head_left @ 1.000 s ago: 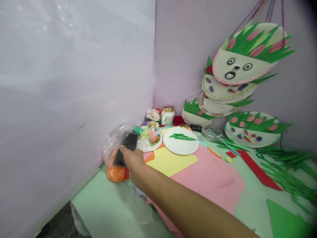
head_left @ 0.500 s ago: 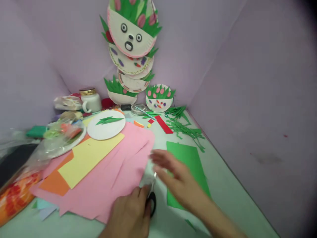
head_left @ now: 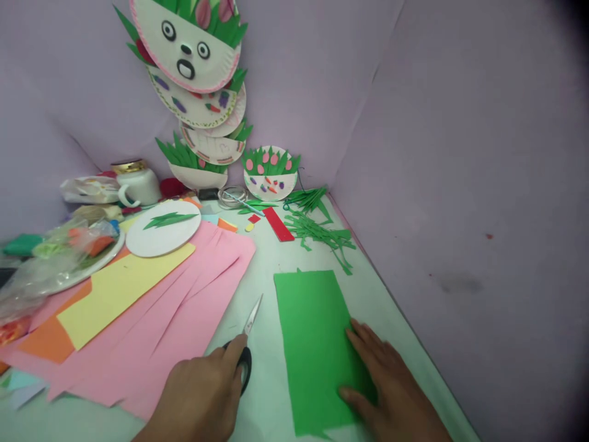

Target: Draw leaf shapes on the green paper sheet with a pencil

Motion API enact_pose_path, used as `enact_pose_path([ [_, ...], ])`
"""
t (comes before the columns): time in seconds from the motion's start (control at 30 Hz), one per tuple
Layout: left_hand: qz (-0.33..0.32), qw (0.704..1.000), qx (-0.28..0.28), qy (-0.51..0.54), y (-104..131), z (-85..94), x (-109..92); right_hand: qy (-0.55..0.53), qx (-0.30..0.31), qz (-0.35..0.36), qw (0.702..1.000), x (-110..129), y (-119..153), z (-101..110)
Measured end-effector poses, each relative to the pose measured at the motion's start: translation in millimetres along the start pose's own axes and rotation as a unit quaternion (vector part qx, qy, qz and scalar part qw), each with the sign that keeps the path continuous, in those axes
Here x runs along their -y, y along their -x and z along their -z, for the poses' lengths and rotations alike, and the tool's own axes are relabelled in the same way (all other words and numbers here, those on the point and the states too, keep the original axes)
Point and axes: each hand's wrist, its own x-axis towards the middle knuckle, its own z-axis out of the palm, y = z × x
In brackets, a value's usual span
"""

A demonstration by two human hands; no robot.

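Observation:
Near the front of the table, my left hand [head_left: 202,393] is closed around the black handles of a pair of scissors [head_left: 253,316]. The blades point away from me and lie close together. A sheet of green paper [head_left: 313,344] lies to the right of the scissors. My right hand [head_left: 391,380] rests at the sheet's right edge, thumb and fingers spread apart and touching it. Pink paper [head_left: 202,307] with several slits lies left of the scissors, beside my left hand.
Yellow paper [head_left: 124,294] overlaps the pink. Behind it a white disc [head_left: 138,239] carries green leaf cutouts [head_left: 168,220]. Green strips [head_left: 322,233] and a red strip [head_left: 278,224] lie at the back. Decorated paper plates [head_left: 270,184] lean against the wall, near a white mug [head_left: 140,187].
My right hand has moved from beside the scissors' tip to the green sheet's right edge. My left hand still holds the scissors, their blades now in plain sight. The view has swung right.

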Motion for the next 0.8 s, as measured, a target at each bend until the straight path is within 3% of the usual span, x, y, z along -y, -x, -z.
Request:
enact_pose_path([
  [0.1, 0.016, 1.000, -0.009, 0.001, -2.8, 4.2, -1.5, -0.011, -0.005, -0.010, 1.000, -19.8, 14.2, 1.3],
  [0.23, 0.026, 0.999, -0.043, 0.000, -11.0, 14.7, -10.9, -0.047, -0.028, -0.053, 0.997, -18.4, 18.0, -0.8],
  [0.37, -0.062, 0.990, -0.108, 0.063, -46.5, 33.8, -34.1, -0.075, -0.046, -0.107, 0.990, -6.2, 11.7, -1.0],
  [0.57, -0.100, 0.991, -0.062, 0.063, -114.3, 50.1, -57.6, -0.108, -0.070, -0.126, 0.984, -1.1, 12.9, -3.7],
  [0.67, -0.110, 0.990, -0.025, 0.081, -124.5, 50.3, -60.0, -0.134, -0.084, -0.123, 0.980, -2.0, 15.1, -6.8],
  [0.8, -0.125, 0.978, -0.015, 0.168, -119.9, 53.7, -57.8, -0.186, -0.075, -0.126, 0.972, -9.4, 14.7, -2.5],
])
